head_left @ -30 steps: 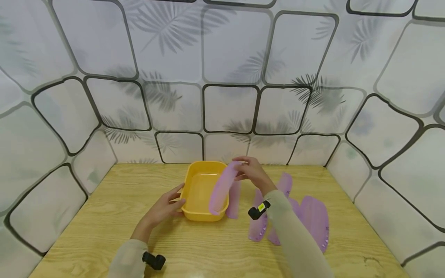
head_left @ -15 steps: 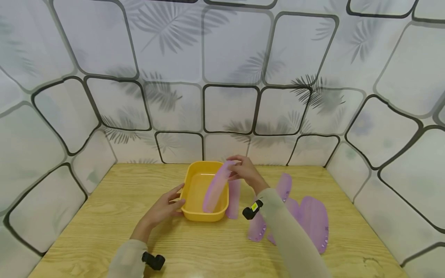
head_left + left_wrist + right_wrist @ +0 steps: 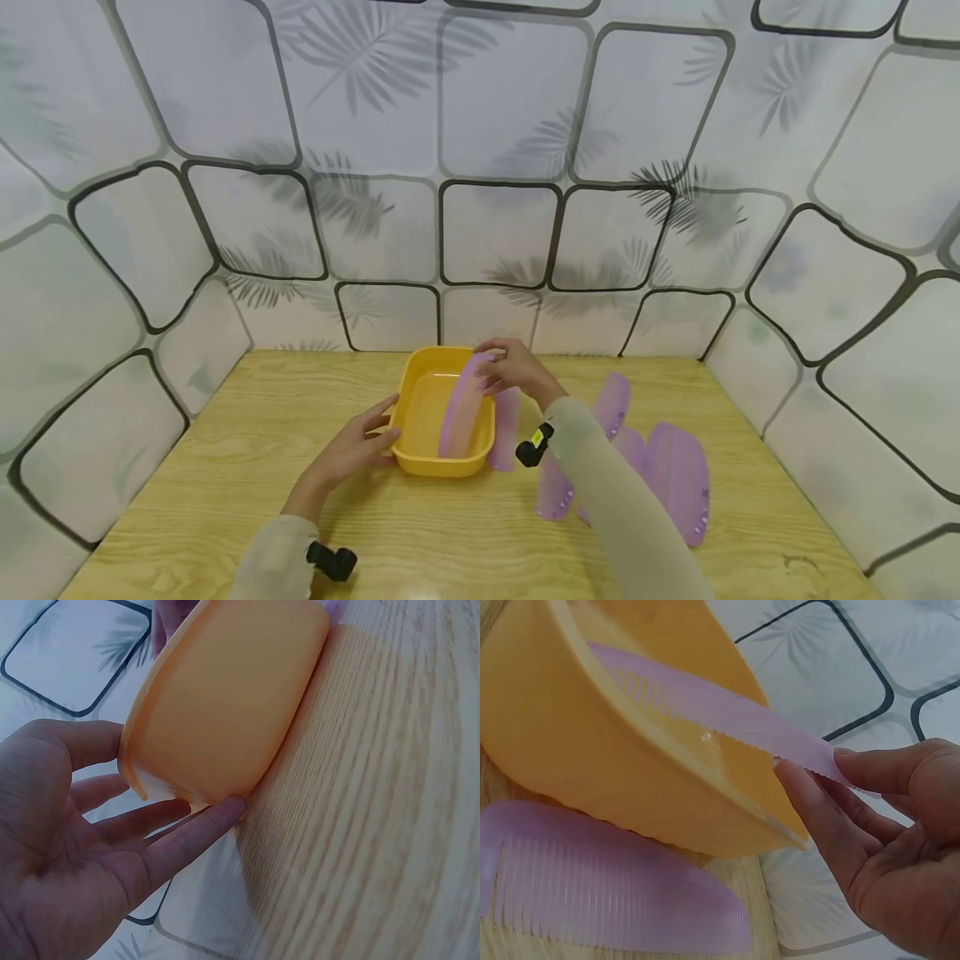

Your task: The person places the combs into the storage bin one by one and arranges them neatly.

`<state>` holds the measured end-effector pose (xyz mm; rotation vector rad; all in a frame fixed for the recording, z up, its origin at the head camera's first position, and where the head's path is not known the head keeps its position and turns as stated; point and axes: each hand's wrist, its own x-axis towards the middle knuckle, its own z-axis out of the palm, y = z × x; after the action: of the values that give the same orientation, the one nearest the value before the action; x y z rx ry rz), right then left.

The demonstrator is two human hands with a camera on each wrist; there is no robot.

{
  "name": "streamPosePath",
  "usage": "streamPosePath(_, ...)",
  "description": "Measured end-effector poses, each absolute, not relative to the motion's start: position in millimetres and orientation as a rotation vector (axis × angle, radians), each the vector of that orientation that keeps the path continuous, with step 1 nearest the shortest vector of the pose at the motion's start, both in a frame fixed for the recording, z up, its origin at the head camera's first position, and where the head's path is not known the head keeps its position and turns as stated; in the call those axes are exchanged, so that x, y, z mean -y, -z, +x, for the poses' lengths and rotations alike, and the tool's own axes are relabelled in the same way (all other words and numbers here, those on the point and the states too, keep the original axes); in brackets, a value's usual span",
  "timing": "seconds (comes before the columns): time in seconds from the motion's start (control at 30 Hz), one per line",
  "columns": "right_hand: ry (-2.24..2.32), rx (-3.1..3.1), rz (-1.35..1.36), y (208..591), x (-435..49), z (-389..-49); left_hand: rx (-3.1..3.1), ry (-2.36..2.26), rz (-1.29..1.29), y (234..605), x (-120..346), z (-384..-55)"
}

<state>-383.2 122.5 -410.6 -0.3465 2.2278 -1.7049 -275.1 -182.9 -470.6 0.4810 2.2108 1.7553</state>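
Note:
A yellow plastic basin (image 3: pixel 442 468) stands on the table, with my left hand (image 3: pixel 365 442) at its left side. In the left wrist view, the fingers of that hand (image 3: pixel 97 847) reach along the outer wall (image 3: pixel 225 697), fairly straight, with fingertips touching it. My right hand (image 3: pixel 517 371) pinches one end of a translucent purple comb (image 3: pixel 461 408) between thumb and fingers. The comb slants down into the basin, its toothed edge toward the right side. Seen from the right wrist, the comb (image 3: pixel 727 712) crosses inside the rim, its far end partly hidden by the wall.
Another purple comb (image 3: pixel 506 429) lies close against the basin's right side. Several more purple combs (image 3: pixel 678 483) lie on the wooden table (image 3: pixel 450 542) to the right, partly behind the right sleeve (image 3: pixel 626 500). A patterned curtain (image 3: pixel 495 233) surrounds the table's back and sides.
My right hand has moved left with the comb, bringing it from over the basin's right rim to inside the basin. The left hand and basin have stayed in place.

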Motion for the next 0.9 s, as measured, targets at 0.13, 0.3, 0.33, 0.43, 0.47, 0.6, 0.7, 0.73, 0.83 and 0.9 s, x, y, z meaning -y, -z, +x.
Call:
streamPosePath(0.13, 1.644, -2.267, -0.354, 409.0, -120.4, -384.3, -2.209, -1.747, 0.485, 469.9, 182.9, -274.7)
streamPosePath(0.3, 1.548, -2.325, -0.365, 405.8, -114.1, -387.8, -2.208, -1.742, 0.487, 469.3, 183.9, -274.2)
streamPosePath(0.33, 1.533, -2.34, -0.368, 405.6, -112.1, -388.4, -2.207, -1.742, 0.489, 469.4, 184.3, -274.2)
streamPosePath(0.43, 1.489, -2.394, -0.372, 407.1, -105.4, -390.0, -2.205, -1.742, 0.497, 469.3, 185.1, -274.1)
streamPosePath(0.47, 1.476, -2.415, -0.37, 408.2, -102.9, -390.4, -2.205, -1.743, 0.498, 469.4, 185.3, -274.2)
streamPosePath(0.6, 1.452, -2.473, -0.369, 413.2, -95.2, -391.8, -2.206, -1.747, 0.492, 469.9, 184.5, -274.2)
streamPosePath(0.7, 1.428, -2.501, -0.372, 414.2, -90.8, -392.2, -2.202, -1.751, 0.487, 470.5, 183.2, -274.7)
streamPosePath(0.73, 1.418, -2.505, -0.371, 414.0, -89.4, -392.1, -2.202, -1.751, 0.483, 470.6, 182.8, -274.9)
streamPosePath(0.83, 1.385, -2.506, -0.355, 414.8, -85.7, -392.7, -2.203, -1.749, 0.474, 470.7, 182.4, -275.3)
streamPosePath(0.9, 1.361, -2.508, -0.34, 415.9, -83.2, -393.1, -2.206, -1.746, 0.469, 470.6, 182.6, -275.4)
